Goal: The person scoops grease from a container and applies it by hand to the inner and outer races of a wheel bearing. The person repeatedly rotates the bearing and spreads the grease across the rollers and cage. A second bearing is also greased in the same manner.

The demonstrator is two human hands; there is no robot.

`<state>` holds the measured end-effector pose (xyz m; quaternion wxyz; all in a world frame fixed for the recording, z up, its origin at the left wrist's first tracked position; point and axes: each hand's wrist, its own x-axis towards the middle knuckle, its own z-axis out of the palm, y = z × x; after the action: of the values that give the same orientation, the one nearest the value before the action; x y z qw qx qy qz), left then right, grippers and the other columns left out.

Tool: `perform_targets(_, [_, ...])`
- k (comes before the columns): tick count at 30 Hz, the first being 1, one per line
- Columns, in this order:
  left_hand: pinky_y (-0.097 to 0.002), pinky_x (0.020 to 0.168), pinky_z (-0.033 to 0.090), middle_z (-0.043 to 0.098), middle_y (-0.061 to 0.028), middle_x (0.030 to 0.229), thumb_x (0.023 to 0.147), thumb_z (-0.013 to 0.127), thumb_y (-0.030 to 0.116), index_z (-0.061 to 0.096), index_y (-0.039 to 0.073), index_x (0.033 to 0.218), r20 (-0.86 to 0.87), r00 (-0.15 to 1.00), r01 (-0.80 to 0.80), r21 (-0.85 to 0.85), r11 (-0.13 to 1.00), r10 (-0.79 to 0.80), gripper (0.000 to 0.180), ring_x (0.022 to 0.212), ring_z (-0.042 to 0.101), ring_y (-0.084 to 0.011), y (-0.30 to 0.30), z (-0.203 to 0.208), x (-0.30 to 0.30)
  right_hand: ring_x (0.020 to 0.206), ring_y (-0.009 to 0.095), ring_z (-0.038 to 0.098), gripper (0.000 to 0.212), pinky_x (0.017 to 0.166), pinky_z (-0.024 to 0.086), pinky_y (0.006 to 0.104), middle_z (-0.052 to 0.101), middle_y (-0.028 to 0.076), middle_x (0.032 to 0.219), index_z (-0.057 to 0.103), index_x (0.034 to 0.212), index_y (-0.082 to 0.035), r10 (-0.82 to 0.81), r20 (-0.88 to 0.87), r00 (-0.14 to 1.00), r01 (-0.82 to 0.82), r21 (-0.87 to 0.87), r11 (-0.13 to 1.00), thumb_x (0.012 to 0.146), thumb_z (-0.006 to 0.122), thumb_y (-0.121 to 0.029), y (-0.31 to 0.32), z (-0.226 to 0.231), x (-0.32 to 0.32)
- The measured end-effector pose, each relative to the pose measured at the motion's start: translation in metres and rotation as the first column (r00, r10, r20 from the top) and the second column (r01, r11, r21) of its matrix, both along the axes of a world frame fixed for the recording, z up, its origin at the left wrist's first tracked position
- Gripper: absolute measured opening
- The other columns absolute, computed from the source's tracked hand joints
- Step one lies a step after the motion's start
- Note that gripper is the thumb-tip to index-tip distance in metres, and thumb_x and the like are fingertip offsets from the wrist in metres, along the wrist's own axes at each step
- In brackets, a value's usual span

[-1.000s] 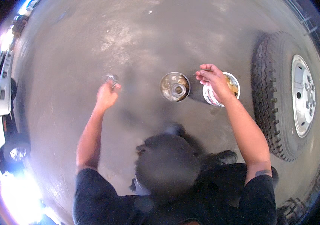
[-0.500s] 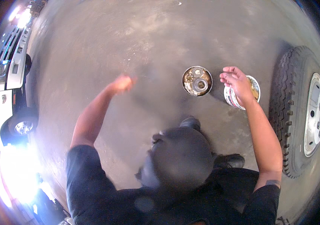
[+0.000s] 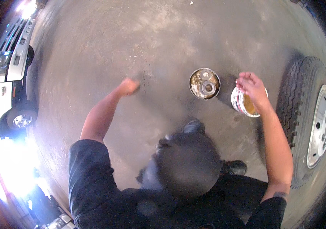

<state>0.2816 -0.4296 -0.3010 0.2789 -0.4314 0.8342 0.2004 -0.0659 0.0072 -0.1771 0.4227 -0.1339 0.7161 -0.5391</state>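
Note:
My left hand (image 3: 128, 87) hangs over the concrete floor at left of centre, blurred, its fingers curled closed. Whether something small is inside it is hidden. My right hand (image 3: 253, 89) is above a white tub (image 3: 238, 101) with red bands and yellow-brown stuff inside, covering part of its rim. The right fingers are loosely bent and a little apart, with nothing visible in them. Left of the tub stands a round, shallow metal pan (image 3: 193, 91), smeared with brown grease. In it lie a ring-shaped metal part (image 3: 209, 88) and a smaller round piece (image 3: 205, 74).
A large truck wheel (image 3: 304, 114) with a white rim stands upright close on the right. At the far left is a white vehicle (image 3: 8, 87), with bright glare below it. My dark shoes (image 3: 235, 167) are on the concrete floor (image 3: 163, 42).
The view has shifted slightly. My left hand is less blurred and still closed. My right hand now covers the tub's upper rim instead of its left part.

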Motion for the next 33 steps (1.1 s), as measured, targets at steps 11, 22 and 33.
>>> perform_targets(11, [-0.0468, 0.053, 0.047, 0.067, -0.0136, 0.077, 0.099, 0.049, 0.039, 0.060, -0.003, 0.115, -0.573, 0.797, -0.515, -0.810, 0.279, -0.191, 0.046, 0.059, 0.063, -0.0269, -0.044, 0.199, -0.027, 0.096, 0.012, 0.061, 0.033, 0.086, 0.046, 0.0279, 0.066, 0.004, 0.104, 0.054, 0.122, -0.006, -0.016, -0.084, 0.996, 0.024, 0.090, 0.996, 0.094, 0.062, -0.021, 0.016, 0.020, -0.009])
perform_targets(22, [-0.0472, 0.072, 0.055, 0.070, -0.0234, 0.082, 0.094, 0.047, 0.063, 0.074, 0.001, 0.090, -0.293, 0.948, -0.283, -0.615, 0.735, 0.120, 0.067, 0.079, 0.071, -0.0355, -0.083, 0.160, 0.011, 0.092, 0.012, 0.061, 0.029, 0.082, 0.046, 0.0272, 0.065, 0.002, 0.101, 0.056, 0.120, -0.007, 0.135, -0.132, 0.982, -0.110, 0.181, 0.977, 0.096, 0.059, -0.022, 0.023, 0.004, 0.002])
perform_targets(33, [-0.0473, 0.097, 0.049, 0.063, -0.0223, 0.124, 0.091, 0.054, 0.054, 0.068, 0.004, 0.118, 0.237, 0.972, 0.035, -0.149, 0.988, 0.001, 0.059, 0.119, 0.059, -0.0355, -0.033, 0.029, 0.068, 0.086, 0.011, 0.061, 0.026, 0.077, 0.047, 0.0248, 0.066, 0.004, 0.096, 0.057, 0.115, -0.001, 0.150, -0.093, 0.984, -0.141, 0.101, 0.985, 0.092, 0.063, -0.012, 0.017, -0.024, 0.008])
